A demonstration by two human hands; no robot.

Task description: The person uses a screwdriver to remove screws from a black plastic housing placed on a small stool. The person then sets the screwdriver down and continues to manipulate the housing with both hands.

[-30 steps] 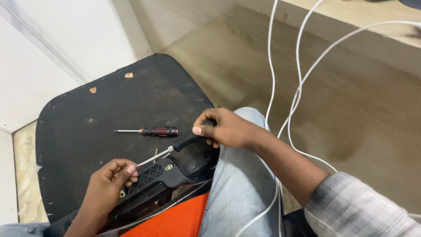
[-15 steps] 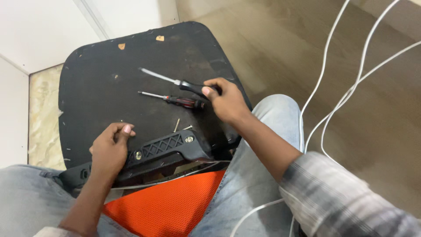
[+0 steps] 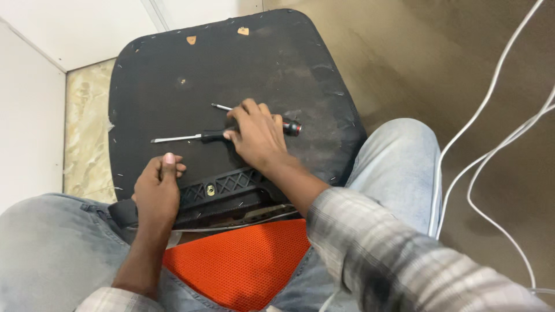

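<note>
The light is soft and even, coming from above. Shadows are weak. The view is sharp in the middle, slightly stretched at the edges, without glare.

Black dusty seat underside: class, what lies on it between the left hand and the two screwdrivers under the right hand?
In the head view, only bare black fabric separates left hand from screwdrivers under right hand.

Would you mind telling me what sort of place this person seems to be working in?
Probably an indoor room used for furniture repair or assembly: an upturned black seat base lies on the floor, two screwdrivers rest on it, and loose white cables trail nearby.
</note>
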